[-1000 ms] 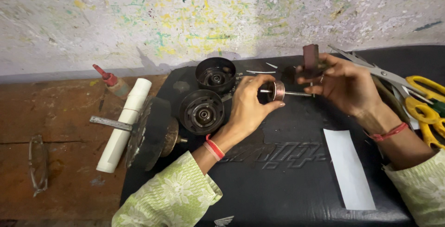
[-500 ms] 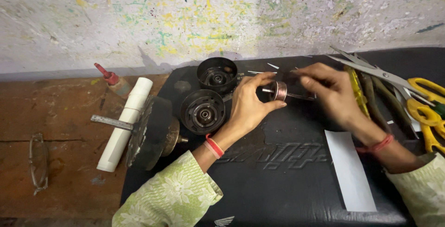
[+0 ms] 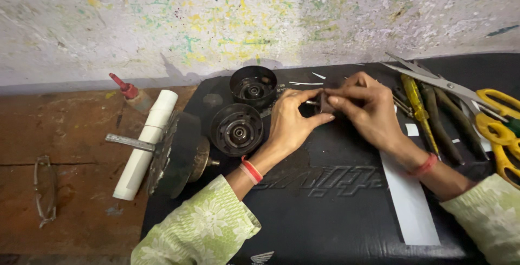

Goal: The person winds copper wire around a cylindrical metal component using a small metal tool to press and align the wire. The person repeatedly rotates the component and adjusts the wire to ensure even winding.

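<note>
Two hands meet over a black mat. The left hand and right hand each pinch, fingers closed, one small dark cylindrical part held between them just above the mat's upper middle. Beside the left hand lie two black round housings, one behind the other. One white tube and one grinding disc lie to the left. One pair of yellow-handled scissors and one white paper strip lie right.
</note>
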